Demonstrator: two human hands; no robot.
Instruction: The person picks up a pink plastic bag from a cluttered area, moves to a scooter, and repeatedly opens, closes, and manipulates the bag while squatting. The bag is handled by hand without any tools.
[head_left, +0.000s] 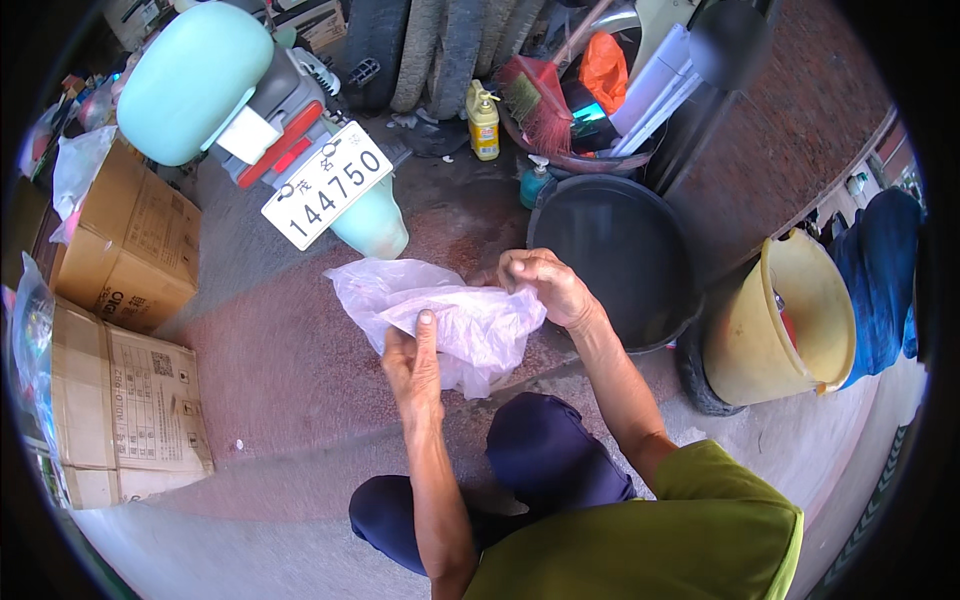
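A thin, pale pink plastic bag (455,315) hangs crumpled between my two hands, above the floor in front of my knees. My left hand (412,365) grips its near edge, with the thumb pressed on top and the fingers underneath. At the bag's right end my right hand (550,285) pinches the plastic, fingers curled. Part of the right fingers is hidden behind the bag. Whether anything lies inside the bag, I cannot tell. Just right of my right hand stands a wide black basin (615,255) holding dark water.
A mint-green scooter (200,85) stands at the far left, above cardboard boxes (130,400). Behind the basin are a yellow pump bottle (483,125), a teal bottle (535,185) and a tub with a red broom (540,105). A yellow bucket (780,330) stands at the right. Tyres (450,60) lean at the back.
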